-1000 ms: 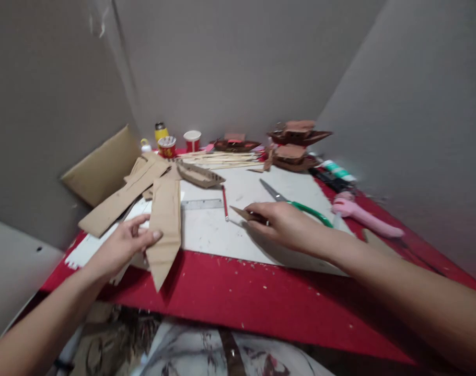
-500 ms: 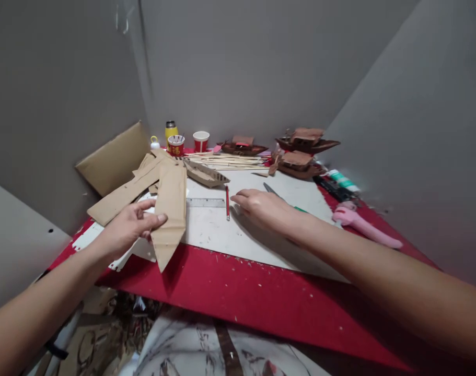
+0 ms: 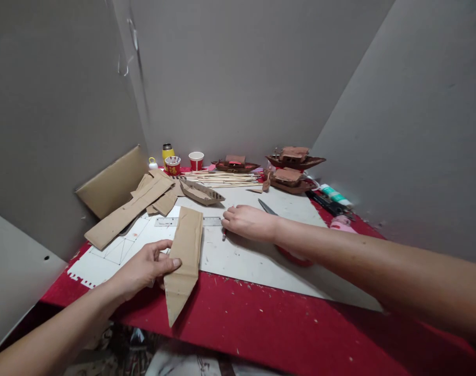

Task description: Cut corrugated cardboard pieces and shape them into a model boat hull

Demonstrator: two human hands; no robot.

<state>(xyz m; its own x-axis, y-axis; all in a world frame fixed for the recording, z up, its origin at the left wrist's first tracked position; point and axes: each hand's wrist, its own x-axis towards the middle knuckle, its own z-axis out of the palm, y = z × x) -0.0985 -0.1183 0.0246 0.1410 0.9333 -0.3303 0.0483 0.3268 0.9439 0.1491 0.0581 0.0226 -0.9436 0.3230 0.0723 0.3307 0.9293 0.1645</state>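
Observation:
My left hand (image 3: 157, 262) pinches the edge of a pointed cardboard strip (image 3: 186, 248), thumb on top, its tip hanging over the table's front edge area. My right hand (image 3: 247, 223) has its fingers closed around the red pencil (image 3: 224, 235), of which only the lower end shows. A metal ruler (image 3: 212, 221) lies behind the strip, partly covered by it. To the right, scissors (image 3: 267, 208) lie partly beneath my right forearm. A small cardboard boat hull (image 3: 201, 193) sits behind the ruler.
Cardboard pieces (image 3: 130, 213) are piled at left beside a drawn sheet (image 3: 118, 251). Thin sticks (image 3: 222, 180), a paper cup (image 3: 196, 161), a yellow bottle (image 3: 167, 151) and brown model boats (image 3: 288, 180) stand at the back. A pink glue gun (image 3: 341, 223) lies right.
My left hand has moved the pointed strip rightward, away from the pile, uncovering the drawn sheet. My right hand has reached the pencil and closed on it. The view has shifted.

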